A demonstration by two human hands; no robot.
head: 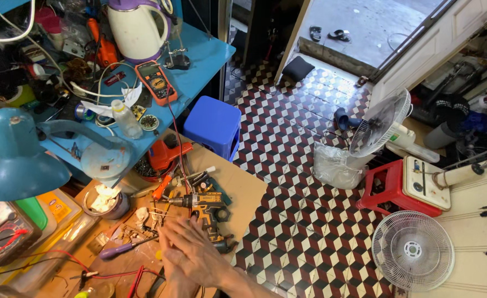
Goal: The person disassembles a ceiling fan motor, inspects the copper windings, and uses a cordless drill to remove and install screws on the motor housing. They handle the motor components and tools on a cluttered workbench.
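1. Two hands sit at the bottom middle of the frame. The right hand (191,256) lies flat on top of the left hand (173,276), palm to palm, fingers straight. They press together and pinch nothing.
2. Just above the fingertips, nearly touching, lies a black and yellow drill (207,208). It rests on its side on a brown cardboard sheet (243,190), maybe so it cannot roll.
3. Left of the hands lies a purple-handled screwdriver (116,251), close enough to grab. Red wires (108,274) run along the bottom left.
4. An orange tool (166,154) sits higher up, near the drill.
5. A blue lamp (20,165) at the left edge bends over the work spot, likely to light it.
6. At the upper left, a blue table (207,58) holds an orange meter (155,81) and a white kettle (136,30).
7. A blue stool (214,126) stands beside the table.
8. On the right, two white fans (411,251) and a red stool (389,190) stand on the checkered floor (293,165), well apart from the hands.
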